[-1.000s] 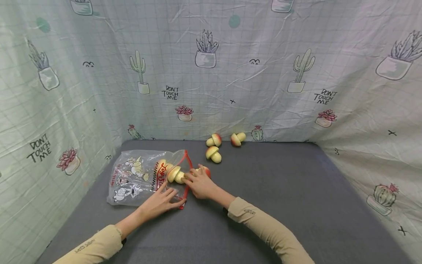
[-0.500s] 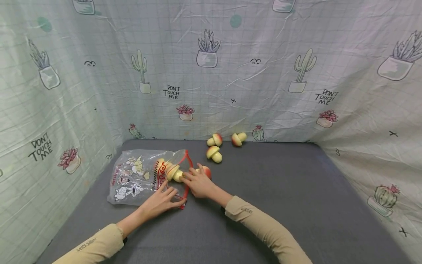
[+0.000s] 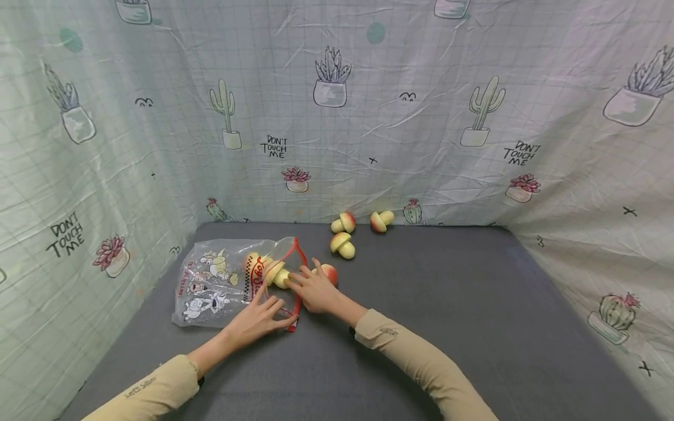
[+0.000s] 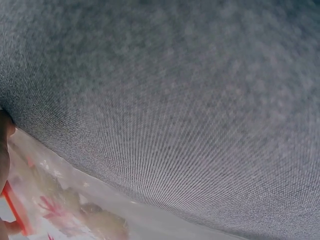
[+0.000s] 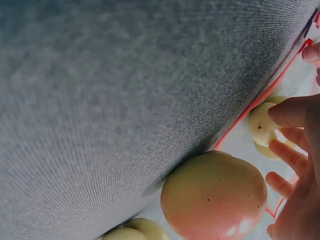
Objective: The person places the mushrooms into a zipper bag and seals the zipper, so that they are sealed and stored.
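Note:
A clear plastic bag with a red-edged mouth and printed cartoon figures lies flat in the head view, its mouth towards the right. My left hand rests on the near side of that mouth, fingers spread, thumb at the red corner. Inside, a toy mushroom with a pale yellow stem points its stem towards the mouth. My right hand touches the stem end with its fingertips. Deeper in the bag another mushroom shows through the plastic. Just behind my right hand sits a red-capped mushroom, large in the right wrist view.
Several more toy mushrooms lie at the table's back edge: one, a nearer one and one farther right. A grey cloth covers the table. Curtains with cactus prints stand behind and on both sides.
The mushroom at my right fingertips has slid left, farther into the bag, and my right hand has shifted slightly left with it. My left hand stays at the bag's mouth.

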Demonstrator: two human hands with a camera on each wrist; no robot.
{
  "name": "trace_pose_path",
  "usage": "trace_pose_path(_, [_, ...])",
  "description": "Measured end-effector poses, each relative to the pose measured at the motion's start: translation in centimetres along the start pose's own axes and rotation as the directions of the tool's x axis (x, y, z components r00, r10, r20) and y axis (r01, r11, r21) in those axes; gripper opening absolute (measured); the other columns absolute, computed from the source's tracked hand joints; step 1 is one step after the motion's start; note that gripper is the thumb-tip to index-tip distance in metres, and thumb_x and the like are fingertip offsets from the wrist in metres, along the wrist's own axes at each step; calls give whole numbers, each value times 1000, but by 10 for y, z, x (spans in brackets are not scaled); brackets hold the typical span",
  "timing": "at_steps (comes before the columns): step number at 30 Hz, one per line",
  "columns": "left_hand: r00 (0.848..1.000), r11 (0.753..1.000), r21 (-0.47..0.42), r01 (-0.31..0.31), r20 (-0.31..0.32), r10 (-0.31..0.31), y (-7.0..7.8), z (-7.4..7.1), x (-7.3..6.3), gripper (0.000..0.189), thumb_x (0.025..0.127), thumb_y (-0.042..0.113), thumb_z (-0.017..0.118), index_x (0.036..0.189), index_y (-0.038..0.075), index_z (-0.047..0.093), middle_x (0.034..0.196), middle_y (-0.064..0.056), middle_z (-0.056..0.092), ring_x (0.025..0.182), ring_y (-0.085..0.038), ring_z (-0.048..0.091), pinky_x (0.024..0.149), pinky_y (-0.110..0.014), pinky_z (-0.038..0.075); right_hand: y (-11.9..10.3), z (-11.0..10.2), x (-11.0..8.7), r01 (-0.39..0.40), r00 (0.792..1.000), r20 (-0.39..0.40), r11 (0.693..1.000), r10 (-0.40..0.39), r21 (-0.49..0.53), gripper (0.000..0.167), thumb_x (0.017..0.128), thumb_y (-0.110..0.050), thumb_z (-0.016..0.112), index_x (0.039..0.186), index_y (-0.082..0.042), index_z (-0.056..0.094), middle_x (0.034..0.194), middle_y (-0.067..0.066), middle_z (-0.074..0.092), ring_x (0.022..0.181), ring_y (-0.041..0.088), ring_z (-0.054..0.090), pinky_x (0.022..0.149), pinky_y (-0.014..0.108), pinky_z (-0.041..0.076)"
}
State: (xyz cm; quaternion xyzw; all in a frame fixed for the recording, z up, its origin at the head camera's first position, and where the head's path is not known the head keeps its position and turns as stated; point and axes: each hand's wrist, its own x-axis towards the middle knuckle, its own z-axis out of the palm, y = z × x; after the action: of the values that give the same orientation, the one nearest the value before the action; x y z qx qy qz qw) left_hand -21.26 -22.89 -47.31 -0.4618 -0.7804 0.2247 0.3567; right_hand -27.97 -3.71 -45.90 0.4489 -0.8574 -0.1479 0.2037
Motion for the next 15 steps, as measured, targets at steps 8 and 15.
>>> trace_pose_path(8, [997,999,-42,7,76,-4,1,4,-4,47,72,29,51,117,42,54,88,-4,48,81,-20,50,93,-59,35,0,1,4,-7,1000,19,1000,7,4,48,85,-30,53,132,-25,43,133,-8,45,122,18,39,102,53,26])
trace_pose_path(15, [995,999,-44,6,103,-2,1,5,-5,62,59,39,70,118,44,52,90,-4,48,83,-21,51,93,-60,34,0,3,6,8,1000,-5,1000,-8,-26,49,86,-34,53,133,-25,42,134,-8,44,121,18,40,101,53,27])
